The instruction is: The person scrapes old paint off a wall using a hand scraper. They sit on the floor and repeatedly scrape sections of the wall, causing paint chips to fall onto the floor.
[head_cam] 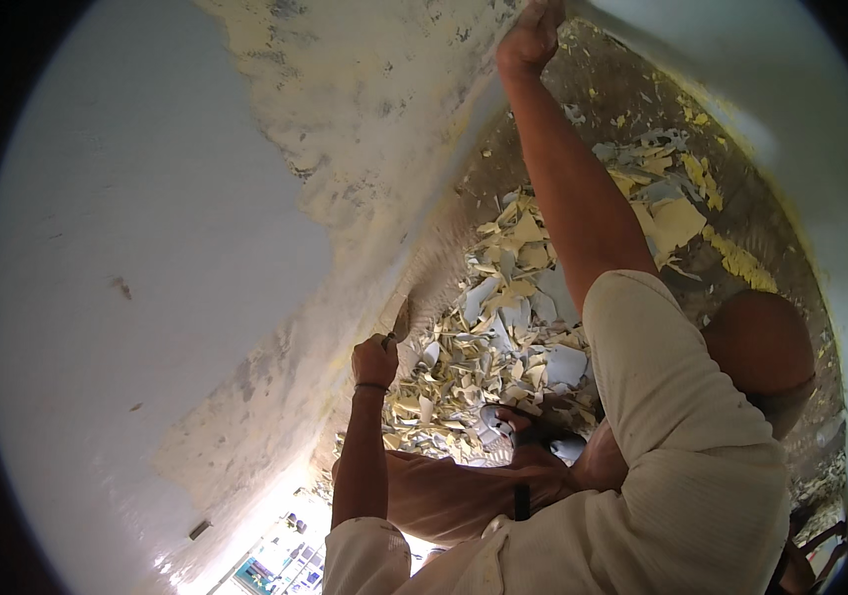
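My left hand is closed around the handle of a flat scraper. The tool's blade lies beside the lower edge of the wall, above the floor. My right arm stretches far forward, and my right hand is at the top rim near the wall's edge. Its fingers are partly cut off, so what they hold or touch is unclear. The wall has a pale paint coat, with a large stripped patch of yellowish, grey-spotted plaster. Paint flakes in white and yellow lie heaped between my arms.
A sandalled foot rests among the flakes. Another pale wall curves along the right, with yellow scraps at its base. A small dark rectangular fitting sits low on the left wall. Bright light and shelving show at the lower left.
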Available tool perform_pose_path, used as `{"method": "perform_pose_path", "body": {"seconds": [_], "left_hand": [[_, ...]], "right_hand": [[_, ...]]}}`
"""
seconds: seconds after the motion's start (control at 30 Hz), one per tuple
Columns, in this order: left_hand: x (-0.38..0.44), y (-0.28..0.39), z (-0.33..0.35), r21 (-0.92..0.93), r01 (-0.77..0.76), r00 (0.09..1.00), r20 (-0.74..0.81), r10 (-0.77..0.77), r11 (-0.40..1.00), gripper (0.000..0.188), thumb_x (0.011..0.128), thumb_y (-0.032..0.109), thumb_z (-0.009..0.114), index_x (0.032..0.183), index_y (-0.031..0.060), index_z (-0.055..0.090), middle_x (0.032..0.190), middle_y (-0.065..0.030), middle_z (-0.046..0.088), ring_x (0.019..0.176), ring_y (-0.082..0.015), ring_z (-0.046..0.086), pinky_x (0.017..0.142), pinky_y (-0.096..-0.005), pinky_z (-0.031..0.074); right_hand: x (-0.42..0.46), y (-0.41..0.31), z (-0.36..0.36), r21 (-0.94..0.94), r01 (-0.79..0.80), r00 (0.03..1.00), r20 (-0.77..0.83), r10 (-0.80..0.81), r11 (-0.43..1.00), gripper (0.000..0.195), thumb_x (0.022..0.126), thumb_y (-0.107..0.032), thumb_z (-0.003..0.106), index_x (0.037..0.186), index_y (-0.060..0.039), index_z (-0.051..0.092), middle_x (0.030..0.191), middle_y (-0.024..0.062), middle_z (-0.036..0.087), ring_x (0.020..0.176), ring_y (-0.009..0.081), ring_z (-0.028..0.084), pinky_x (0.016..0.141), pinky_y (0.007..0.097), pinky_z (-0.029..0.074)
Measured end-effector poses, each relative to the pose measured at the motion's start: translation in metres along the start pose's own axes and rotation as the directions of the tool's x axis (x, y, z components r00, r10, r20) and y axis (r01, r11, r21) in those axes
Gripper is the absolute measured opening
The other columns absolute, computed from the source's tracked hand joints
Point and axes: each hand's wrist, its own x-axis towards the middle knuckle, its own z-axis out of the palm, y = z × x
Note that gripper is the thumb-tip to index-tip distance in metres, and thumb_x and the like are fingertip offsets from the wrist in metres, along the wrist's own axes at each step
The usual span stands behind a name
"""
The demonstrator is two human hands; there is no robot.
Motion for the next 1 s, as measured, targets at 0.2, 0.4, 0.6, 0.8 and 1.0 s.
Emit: {"method": "perform_pose_path", "body": {"seconds": [0.2,0.4,0.6,0.8,1.0], "left_hand": [[0.002,-0.003,-0.003,-0.013,-0.003,1.0,0.002,0.003,1.0,0.028,0.089,0.031,0.07,0.086,0.0039,0.075,0.079,-0.0235,0.071,0.076,-0.0424,0.071,0.072,-0.0515,0.057],[0.0,-0.003,-0.001,0.003,-0.019,0.999,-0.026,0.019,1.0,0.028,0.089,0.031,0.07,0.086,0.0042,0.075,0.079,-0.0232,0.071,0.077,-0.0426,0.071,0.073,-0.0513,0.057],[0.003,-0.006,0.001,-0.006,-0.015,1.0,-0.007,0.015,1.0,0.028,0.089,0.031,0.07,0.086,0.0039,0.075,0.08,-0.0228,0.072,0.076,-0.0426,0.071,0.072,-0.0519,0.057],[0.006,-0.01,-0.003,-0.009,-0.022,1.0,-0.018,0.022,1.0,0.027,0.087,0.03,0.072,0.085,0.0038,0.075,0.079,-0.0222,0.072,0.075,-0.0422,0.071,0.07,-0.051,0.057],[0.008,-0.015,-0.004,-0.022,-0.027,0.999,-0.045,0.026,0.999,0.027,0.087,0.03,0.072,0.084,0.0033,0.075,0.078,-0.0222,0.072,0.074,-0.042,0.071,0.07,-0.0509,0.057]], "right_hand": [[-0.015,-0.016,-0.028,-0.124,-0.418,0.902,0.064,0.427,0.9,0.056,0.109,-0.044,0.037,0.142,-0.0026,0.055,0.135,0.0269,0.061,0.124,0.0456,0.057,0.106,0.052,0.041],[0.003,-0.012,-0.016,-0.187,0.028,0.997,0.07,-0.015,0.982,0.064,0.11,-0.046,0.038,0.146,0.0067,0.049,0.148,0.0318,0.05,0.143,0.0445,0.041,0.12,0.0442,0.032],[-0.003,0.019,-0.027,-0.228,-0.216,0.967,0.086,0.241,0.949,0.056,0.109,-0.045,0.037,0.142,-0.003,0.055,0.132,0.0275,0.062,0.125,0.0451,0.057,0.108,0.0498,0.042],[0.021,0.021,-0.007,-0.335,0.039,0.999,0.032,-0.03,0.941,0.064,0.109,-0.05,0.036,0.144,0.0005,0.055,0.147,0.0244,0.055,0.138,0.0412,0.048,0.118,0.0428,0.036],[0.008,0.027,-0.016,-0.245,-0.21,0.974,0.028,0.223,0.946,0.06,0.11,-0.046,0.037,0.142,0.0009,0.057,0.145,0.0247,0.056,0.137,0.0422,0.048,0.118,0.0453,0.035]]}}
